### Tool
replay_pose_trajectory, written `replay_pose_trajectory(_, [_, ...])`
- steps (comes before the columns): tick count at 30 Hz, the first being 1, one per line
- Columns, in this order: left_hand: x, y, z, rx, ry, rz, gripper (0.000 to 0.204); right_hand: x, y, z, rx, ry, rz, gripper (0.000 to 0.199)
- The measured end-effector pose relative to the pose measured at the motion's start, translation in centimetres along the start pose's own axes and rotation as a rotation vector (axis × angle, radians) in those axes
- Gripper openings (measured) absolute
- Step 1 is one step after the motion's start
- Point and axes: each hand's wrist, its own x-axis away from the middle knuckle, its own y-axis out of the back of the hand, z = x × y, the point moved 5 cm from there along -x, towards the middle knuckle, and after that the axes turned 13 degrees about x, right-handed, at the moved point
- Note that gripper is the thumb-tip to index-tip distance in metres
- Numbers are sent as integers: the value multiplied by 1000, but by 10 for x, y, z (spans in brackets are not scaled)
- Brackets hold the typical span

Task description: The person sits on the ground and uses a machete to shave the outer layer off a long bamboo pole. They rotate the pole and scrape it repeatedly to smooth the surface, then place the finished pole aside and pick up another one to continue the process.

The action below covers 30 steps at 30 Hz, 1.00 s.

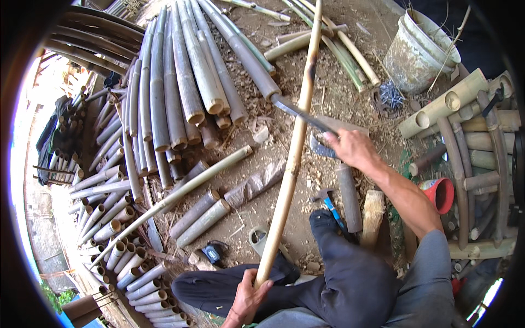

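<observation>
The left hand [249, 295] is clamped around the near end of a long bamboo pole [292, 158] slanting over the dirt floor; the right hand [350, 146] grips a knife [298, 112] whose blade touches the pole

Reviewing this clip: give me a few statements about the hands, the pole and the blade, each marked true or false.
1. The left hand grips the lower end of a long bamboo pole. True.
2. The right hand is empty. False: it holds a knife whose blade meets the pole.
3. The pole has a dark scorched patch near its upper part. True.
4. The bucket stands right next to the left hand. False: it stands far off, at the upper right.
5. A hammer lies on the ground by the knee. True.
</observation>
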Motion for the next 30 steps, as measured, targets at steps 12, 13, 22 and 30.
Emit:
replay_pose_trajectory(12, [-1,-11,-1,412,34,297,57,123,-38,93,-137,737,-323,61])
replay_pose_trajectory(13, [-1,-10,0,375,23,273,56,105,-40,80,-189,600,-241,61])
replay_pose_trajectory(22, [0,-14,-3,347,20,267,54,82,-47,57,-118,480,-296,62])
replay_pose_trajectory(30, [-2,-16,6,553,128,399,62,105,-44,83,-151,705,-385,64])
